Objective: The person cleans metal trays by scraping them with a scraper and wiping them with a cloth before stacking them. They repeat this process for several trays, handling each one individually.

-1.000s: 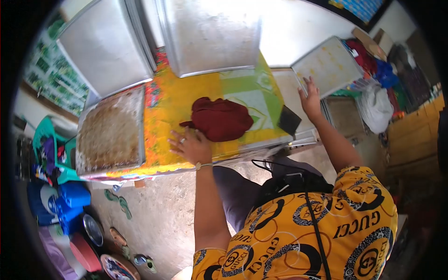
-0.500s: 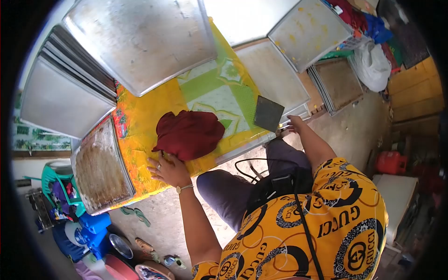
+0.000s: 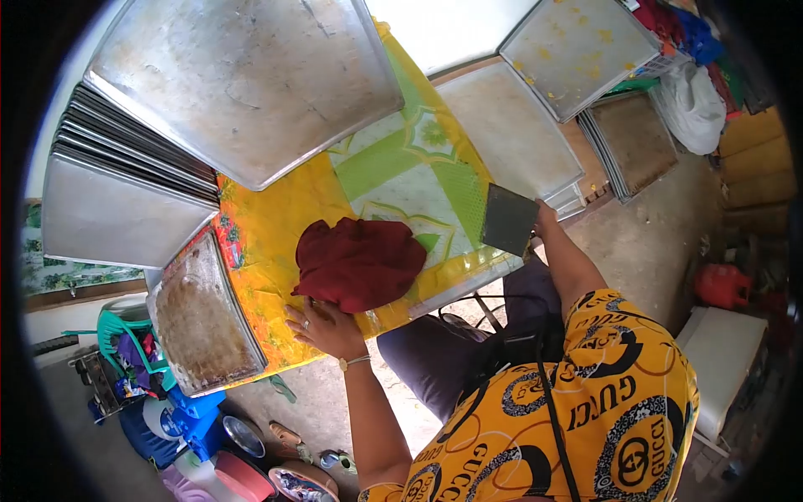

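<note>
On the far left of the tabletop (image 3: pixel 276 226) a stack of metal trays (image 3: pixel 125 192) lies with one large tray (image 3: pixel 242 79) resting across its top. Just below them, at the near left corner, sits a dirty tray (image 3: pixel 205 314) crusted with brown residue, its edge overhanging the yellow patterned cloth.

Your left hand (image 3: pixel 326 326) lies flat on the cloth at the near edge, fingers spread and its grip open, touching the lower edge of the crumpled dark red cloth (image 3: pixel 360 261). That red cloth sits in a heap on the tabletop, between the dirty tray and the green patterned part of the covering.

Further right, your right hand (image 3: pixel 544 219) is at the right end of the tabletop, right beside a dark flat scraper (image 3: pixel 508 219) that stands up on that corner. The hand is mostly hidden behind the blade, so you cannot tell from here whether its grip is closed on the tool or only touching it.

Beyond the scraper, a pale tray (image 3: pixel 510 130) lies on a lower stack, with another tray (image 3: pixel 577 46) flecked with yellow crumbs above it and a browned stack (image 3: pixel 631 142) beside it. A white bag (image 3: pixel 694 96) sits at the far right, and a red container (image 3: pixel 719 284) stands on the floor.
</note>
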Demonstrator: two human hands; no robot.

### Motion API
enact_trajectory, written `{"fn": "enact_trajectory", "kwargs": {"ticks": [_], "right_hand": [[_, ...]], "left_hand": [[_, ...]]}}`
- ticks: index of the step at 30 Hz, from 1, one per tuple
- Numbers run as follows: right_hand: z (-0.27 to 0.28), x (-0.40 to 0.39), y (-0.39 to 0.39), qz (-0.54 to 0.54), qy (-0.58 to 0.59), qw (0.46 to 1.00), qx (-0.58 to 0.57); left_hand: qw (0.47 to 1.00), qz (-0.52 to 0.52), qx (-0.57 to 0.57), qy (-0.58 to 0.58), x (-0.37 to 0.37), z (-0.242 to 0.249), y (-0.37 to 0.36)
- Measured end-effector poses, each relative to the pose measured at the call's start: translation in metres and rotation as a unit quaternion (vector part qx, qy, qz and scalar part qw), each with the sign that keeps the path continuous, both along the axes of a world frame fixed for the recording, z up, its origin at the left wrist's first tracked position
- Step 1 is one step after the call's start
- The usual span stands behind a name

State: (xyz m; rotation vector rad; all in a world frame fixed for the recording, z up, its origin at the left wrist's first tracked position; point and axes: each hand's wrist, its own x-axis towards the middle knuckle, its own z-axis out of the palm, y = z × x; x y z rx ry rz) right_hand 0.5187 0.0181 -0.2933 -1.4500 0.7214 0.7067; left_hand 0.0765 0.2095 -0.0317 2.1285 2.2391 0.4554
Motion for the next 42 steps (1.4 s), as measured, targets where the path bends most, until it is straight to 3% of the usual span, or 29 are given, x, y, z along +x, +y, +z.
{"fn": "enact_trajectory", "kwargs": {"ticks": [10,13,17,20,21,25,28,37,39,42], "right_hand": [[-0.022,0.024,0.017,-0.123,0.069,0.989,-0.033],[0.020,0.026,0.012,-0.076,-0.018,0.990,-0.121],[0.015,0.051,0.000,-0.099,-0.029,0.985,-0.138],[-0.005,0.086,-0.016,-0.002,-0.095,0.955,-0.282],[0.036,0.079,-0.012,0.005,-0.078,0.961,-0.264],[0.008,0.127,-0.031,-0.057,-0.052,0.971,-0.226],[0.041,0.137,-0.032,-0.085,-0.027,0.982,-0.165],[-0.004,0.175,-0.045,-0.186,-0.054,0.981,0.001],[0.016,0.175,-0.040,-0.217,-0.040,0.975,0.010],[0.048,0.177,-0.038,-0.185,-0.036,0.974,0.125]], "left_hand": [[1.000,0.002,-0.004,-0.015,0.004,0.004,-0.001],[1.000,0.002,-0.008,-0.014,0.003,0.004,-0.001],[1.000,0.002,-0.001,-0.031,0.001,0.000,-0.001],[1.000,0.002,0.003,-0.029,-0.002,-0.002,-0.001],[0.999,-0.002,0.008,-0.033,-0.003,-0.004,-0.001],[0.998,0.001,0.016,-0.054,-0.007,-0.009,-0.002],[0.998,0.002,0.016,-0.065,-0.011,-0.014,-0.003],[0.997,0.009,0.012,-0.077,-0.008,-0.011,0.002],[0.998,0.002,0.012,-0.068,-0.009,-0.012,0.002],[0.999,0.015,0.006,-0.052,-0.008,-0.011,0.003]]}}
